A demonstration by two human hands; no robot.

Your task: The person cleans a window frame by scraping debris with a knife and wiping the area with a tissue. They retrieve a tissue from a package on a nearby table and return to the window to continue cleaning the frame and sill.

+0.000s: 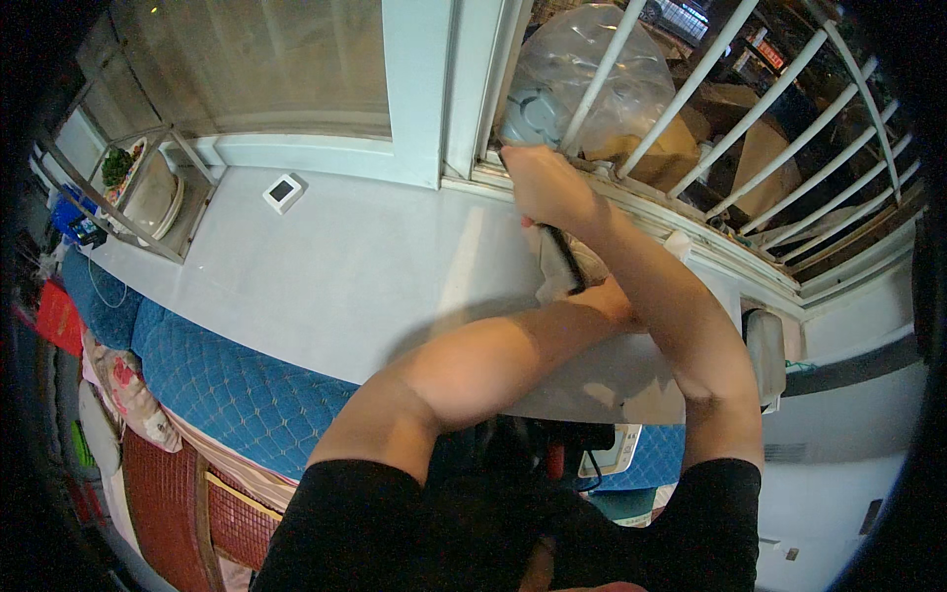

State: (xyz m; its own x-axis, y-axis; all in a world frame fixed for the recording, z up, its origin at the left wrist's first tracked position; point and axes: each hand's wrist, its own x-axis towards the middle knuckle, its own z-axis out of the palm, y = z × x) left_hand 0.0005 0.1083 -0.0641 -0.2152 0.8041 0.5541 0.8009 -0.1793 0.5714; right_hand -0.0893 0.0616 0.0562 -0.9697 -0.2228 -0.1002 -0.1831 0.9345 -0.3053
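My right hand (pixel 551 185) is closed around a narrow black tool (pixel 564 259), which looks like a brush, at the lower track of the open window (pixel 492 177). The tool's dark tip shows past the far side of the hand, and its black strip slants back toward my other arm. My left hand (pixel 614 302) is low over the white sill (pixel 333 259), partly covered by my right forearm. Its fingers are hidden. A crumpled pale cloth-like thing (pixel 549 275) lies close to it, beside the black strip; whether the hand grips it is unclear.
White window bars (pixel 673 96) stand beyond the track, with a clear plastic bag (pixel 592 66) behind them. A small white device (pixel 283 192) sits on the sill. At left, a metal rack (pixel 194 222) holds a potted plant (pixel 117 169). A blue quilted sofa back (pixel 237 385) runs along the sill.
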